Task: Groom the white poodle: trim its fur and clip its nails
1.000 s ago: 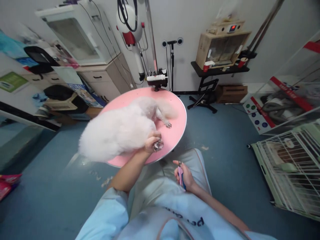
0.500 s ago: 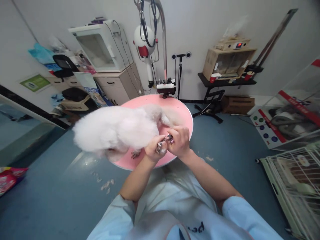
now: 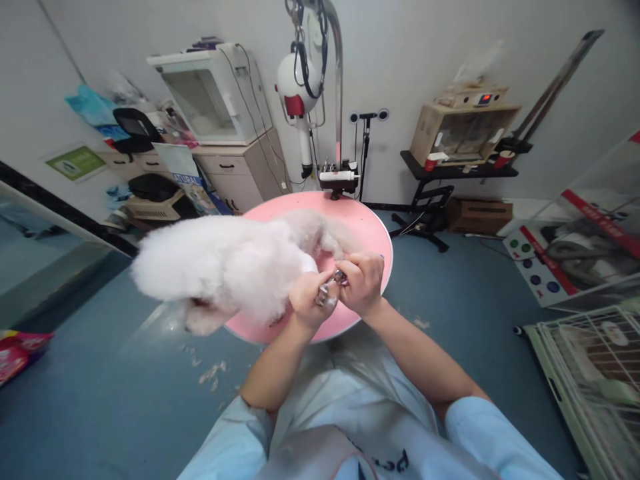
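A fluffy white dog [image 3: 225,263] stands on a round pink grooming table [image 3: 367,233], its head hanging over the left edge. My left hand [image 3: 307,300] is closed around one of the dog's paws [image 3: 324,295] near the table's front edge. My right hand [image 3: 363,283] is closed on a pink-handled nail clipper [image 3: 341,277], whose metal tip sits right at the held paw. Both hands touch each other over the paw.
A grooming arm with a red-and-white dryer [image 3: 295,93] rises behind the table. A cabinet with a white dryer box [image 3: 213,93] stands at the back left, a black stand with a wooden box [image 3: 460,130] at the back right, a wire cage [image 3: 590,373] at the right. Fur clippings [image 3: 213,373] lie on the blue floor.
My right hand came up from my lap with the clipper to the paw held by my left hand. The dog's head has shifted further over the left edge.
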Available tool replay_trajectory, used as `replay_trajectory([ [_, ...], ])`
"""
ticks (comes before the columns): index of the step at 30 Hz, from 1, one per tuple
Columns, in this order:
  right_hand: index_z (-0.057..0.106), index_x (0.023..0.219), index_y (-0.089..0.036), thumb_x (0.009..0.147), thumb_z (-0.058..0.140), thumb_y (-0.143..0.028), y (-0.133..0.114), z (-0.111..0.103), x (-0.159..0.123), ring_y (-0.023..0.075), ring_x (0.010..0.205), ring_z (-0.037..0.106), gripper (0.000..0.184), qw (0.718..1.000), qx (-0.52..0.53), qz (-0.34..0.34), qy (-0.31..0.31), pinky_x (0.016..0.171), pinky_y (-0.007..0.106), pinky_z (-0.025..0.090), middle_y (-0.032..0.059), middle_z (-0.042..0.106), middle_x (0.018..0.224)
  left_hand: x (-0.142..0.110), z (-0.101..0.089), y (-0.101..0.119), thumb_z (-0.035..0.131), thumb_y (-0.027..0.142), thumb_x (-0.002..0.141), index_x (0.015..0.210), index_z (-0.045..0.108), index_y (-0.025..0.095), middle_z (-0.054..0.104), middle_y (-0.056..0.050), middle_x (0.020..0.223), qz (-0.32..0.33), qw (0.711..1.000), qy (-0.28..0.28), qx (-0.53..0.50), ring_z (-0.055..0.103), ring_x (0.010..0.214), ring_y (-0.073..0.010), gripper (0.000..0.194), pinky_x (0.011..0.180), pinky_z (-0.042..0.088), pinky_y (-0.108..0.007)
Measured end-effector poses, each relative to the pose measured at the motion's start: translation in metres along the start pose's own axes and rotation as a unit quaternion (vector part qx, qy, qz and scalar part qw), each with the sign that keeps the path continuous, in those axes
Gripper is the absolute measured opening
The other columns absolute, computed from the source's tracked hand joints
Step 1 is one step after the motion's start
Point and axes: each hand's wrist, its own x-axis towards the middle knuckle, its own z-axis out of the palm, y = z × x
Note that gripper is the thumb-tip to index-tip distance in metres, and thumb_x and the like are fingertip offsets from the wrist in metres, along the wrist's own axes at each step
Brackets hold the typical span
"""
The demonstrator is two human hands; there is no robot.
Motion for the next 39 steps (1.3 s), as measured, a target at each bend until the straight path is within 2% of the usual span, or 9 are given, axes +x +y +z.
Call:
replay_trajectory([
  [3,0.058,0.091,-0.022,0.088,0.046,-0.036,-0.002,0.0,-0.001,0.0195,0.079,0.05,0.019,1.0,-0.007,0.015,-0.007,0.073,0.036,0.034,0.007,0.056,0.083,0.002,0.002,0.001,0.056,0.015,0.082,0.087,0.062,0.014,0.068,-0.005,0.069,-0.019,1.0,0.011,-0.008,0.063,0.059,-0.0121,0.009,0.057,0.05,-0.021],
  [8,0.058,0.092,-0.021,0.089,0.046,-0.033,-0.001,-0.002,-0.001,0.0198,0.078,0.049,0.017,1.0,0.001,0.004,0.003,0.072,0.034,0.033,0.0071,0.056,0.083,0.002,0.008,0.002,0.059,0.012,0.079,0.087,0.063,0.014,0.067,-0.003,0.067,-0.033,0.998,0.038,-0.032,0.062,0.057,-0.0109,0.009,0.057,0.05,-0.02],
  [15,0.058,0.082,-0.019,0.092,0.034,-0.035,0.002,0.002,0.0,0.0196,0.072,0.047,0.03,0.994,0.015,0.039,-0.098,0.068,0.033,0.033,0.0069,0.054,0.074,0.004,0.01,-0.01,0.058,0.02,0.082,0.084,0.063,0.014,0.067,-0.005,0.065,0.022,0.999,0.015,-0.029,0.063,0.056,-0.013,0.008,0.057,0.05,-0.023],
  [18,0.058,0.082,-0.019,0.093,0.03,-0.034,-0.001,0.006,0.003,0.0192,0.069,0.046,0.034,0.992,0.023,0.04,-0.119,0.066,0.032,0.033,0.0063,0.053,0.07,0.004,0.008,-0.015,0.056,0.02,0.084,0.086,0.062,0.014,0.066,-0.005,0.065,0.037,0.999,0.01,-0.022,0.063,0.058,-0.0134,0.009,0.058,0.05,-0.023],
  [25,0.059,0.096,-0.018,0.093,0.035,-0.036,0.002,0.016,0.0,0.0147,0.066,0.054,0.03,0.974,0.121,0.059,-0.182,0.064,0.026,0.039,0.004,0.06,0.072,0.003,0.002,-0.025,0.055,0.023,0.086,0.092,0.061,0.014,0.067,-0.006,0.068,0.061,0.998,0.002,0.015,0.065,0.06,-0.0148,0.012,0.061,0.051,-0.024],
  [28,0.057,0.096,-0.018,0.091,0.041,-0.038,0.004,0.017,0.002,0.0157,0.068,0.055,0.027,0.975,0.137,0.066,-0.164,0.065,0.027,0.04,0.0046,0.059,0.074,0.004,0.0,-0.028,0.055,0.026,0.088,0.096,0.061,0.014,0.068,-0.007,0.07,0.07,0.997,0.011,0.018,0.065,0.061,-0.015,0.016,0.061,0.052,-0.025],
  [32,0.057,0.089,-0.018,0.091,0.039,-0.041,0.001,0.017,0.009,0.0183,0.072,0.054,0.029,0.983,0.109,0.05,-0.136,0.068,0.032,0.04,0.0055,0.057,0.072,0.008,-0.004,-0.03,0.053,0.029,0.089,0.096,0.062,0.014,0.068,-0.007,0.07,0.072,0.997,0.018,0.005,0.065,0.063,-0.0154,0.019,0.061,0.052,-0.025],
  [39,0.059,0.084,-0.018,0.095,0.027,-0.049,-0.006,0.02,0.012,0.0185,0.07,0.054,0.046,0.985,0.129,-0.001,-0.11,0.068,0.032,0.041,0.0073,0.059,0.071,0.004,-0.013,-0.033,0.052,0.032,0.09,0.097,0.062,0.014,0.068,-0.007,0.072,0.075,0.997,-0.002,-0.009,0.065,0.065,-0.0144,0.021,0.063,0.052,-0.025],
])
